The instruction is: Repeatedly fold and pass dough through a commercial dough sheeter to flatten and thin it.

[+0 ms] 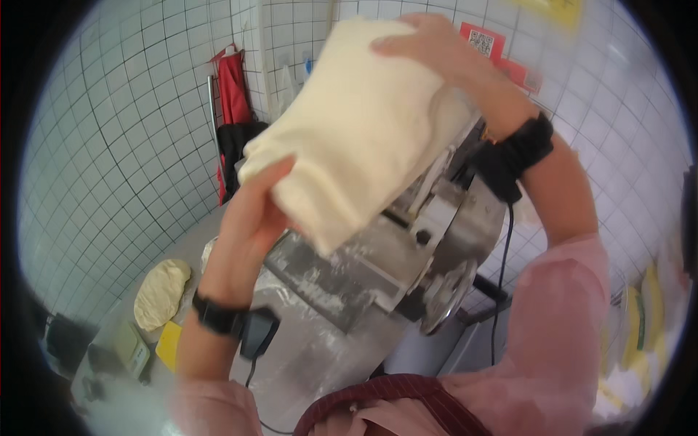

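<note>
Both my hands hold a wide, folded slab of pale dough [371, 114] above a floured metal dough sheeter [436, 218]. My left hand [262, 212] grips its near left end, the thumb on top and the fingers underneath. At the far right end, my right hand [420, 43] lies with thumb and fingers over the upper side. The slab tilts, its far end higher in view, and covers part of the machine. Below it, the sheeter's flat tray [316, 283] is dusted with flour. A round handwheel [450, 297] sits on the machine's near right side.
On the metal worktable [305, 338], another dough lump [162, 294] lies at left, near a yellow scraper [170, 346] and a kitchen scale [131, 349]. A red and black apron [234, 92] hangs on the tiled wall. Cables trail from the black wrist devices [260, 332].
</note>
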Available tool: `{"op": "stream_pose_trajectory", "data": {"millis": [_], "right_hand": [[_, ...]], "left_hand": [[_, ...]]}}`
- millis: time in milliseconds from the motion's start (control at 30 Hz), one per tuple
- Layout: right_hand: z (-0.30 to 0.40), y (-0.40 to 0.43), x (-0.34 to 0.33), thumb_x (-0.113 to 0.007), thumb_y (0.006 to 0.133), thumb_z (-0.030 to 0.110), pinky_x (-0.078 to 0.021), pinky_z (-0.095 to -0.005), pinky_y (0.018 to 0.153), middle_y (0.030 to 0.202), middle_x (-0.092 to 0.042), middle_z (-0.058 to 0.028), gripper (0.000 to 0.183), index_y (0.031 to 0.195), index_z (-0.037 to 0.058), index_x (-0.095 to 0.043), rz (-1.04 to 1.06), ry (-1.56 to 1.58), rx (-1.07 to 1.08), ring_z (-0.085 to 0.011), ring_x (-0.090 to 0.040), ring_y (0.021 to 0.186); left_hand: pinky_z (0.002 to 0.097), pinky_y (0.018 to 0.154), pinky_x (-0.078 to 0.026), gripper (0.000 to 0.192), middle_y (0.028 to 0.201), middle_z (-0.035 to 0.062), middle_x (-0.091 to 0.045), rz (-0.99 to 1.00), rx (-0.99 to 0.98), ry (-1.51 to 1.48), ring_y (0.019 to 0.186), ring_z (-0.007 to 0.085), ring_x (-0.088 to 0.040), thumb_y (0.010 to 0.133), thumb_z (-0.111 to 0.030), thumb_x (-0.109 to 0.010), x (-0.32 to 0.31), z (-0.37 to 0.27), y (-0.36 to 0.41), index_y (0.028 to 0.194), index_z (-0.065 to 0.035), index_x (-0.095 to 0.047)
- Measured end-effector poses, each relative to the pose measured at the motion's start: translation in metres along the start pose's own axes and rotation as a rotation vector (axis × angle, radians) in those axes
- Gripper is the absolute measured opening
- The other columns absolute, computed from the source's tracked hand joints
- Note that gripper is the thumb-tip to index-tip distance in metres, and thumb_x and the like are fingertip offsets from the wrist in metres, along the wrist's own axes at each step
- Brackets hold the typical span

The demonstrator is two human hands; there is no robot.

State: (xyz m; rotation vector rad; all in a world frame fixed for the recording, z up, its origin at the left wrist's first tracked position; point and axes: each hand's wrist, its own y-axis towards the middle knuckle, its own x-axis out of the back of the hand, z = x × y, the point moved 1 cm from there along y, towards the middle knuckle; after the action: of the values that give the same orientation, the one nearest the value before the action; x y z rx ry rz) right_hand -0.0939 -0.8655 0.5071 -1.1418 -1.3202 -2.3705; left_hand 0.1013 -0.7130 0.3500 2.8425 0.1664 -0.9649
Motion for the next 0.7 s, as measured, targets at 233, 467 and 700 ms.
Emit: {"op": "stream_pose_trajectory", "data": {"millis": [233,467,700], "right_hand": [[-0.208,0.073,0.006,-0.063,0.075,0.047,-0.0385,-0.0399,0.094,0.112,-0.057,-0.0201,0.062,0.117,0.0024,-0.053,-0.343,-0.401,0.087,-0.0339,-0.052,0.108],[-0.308,0.032,-0.065,-0.059,0.078,0.044,-0.0373,-0.0415,0.096,0.124,-0.049,-0.0244,0.073,0.130,-0.0028,-0.038,0.132,-0.814,-0.246,-0.0358,-0.048,0.114],[-0.273,0.027,-0.070,-0.062,0.077,0.038,-0.0366,-0.0392,0.098,0.124,-0.048,-0.0251,0.074,0.132,-0.0039,-0.034,0.317,-0.561,-0.063,-0.0368,-0.048,0.114]], "left_hand": [[0.0370,0.089,-0.046,0.057,0.115,0.0206,-0.052,0.101,0.167,0.270,0.106,0.0274,-0.053,0.085,-0.025,-0.059,-0.098,0.035,0.135,0.129,0.0035,-0.037],[0.0321,0.089,-0.043,0.047,0.112,0.0100,-0.057,-0.169,-0.322,0.617,0.107,0.0175,-0.052,0.086,-0.023,-0.058,0.004,0.026,0.080,0.125,-0.0009,-0.045],[0.0346,0.075,-0.044,0.033,0.103,0.0086,-0.059,-0.760,-0.049,-0.016,0.095,0.0198,-0.054,0.088,-0.029,-0.048,0.233,0.176,0.058,0.106,-0.0034,-0.056]]}}
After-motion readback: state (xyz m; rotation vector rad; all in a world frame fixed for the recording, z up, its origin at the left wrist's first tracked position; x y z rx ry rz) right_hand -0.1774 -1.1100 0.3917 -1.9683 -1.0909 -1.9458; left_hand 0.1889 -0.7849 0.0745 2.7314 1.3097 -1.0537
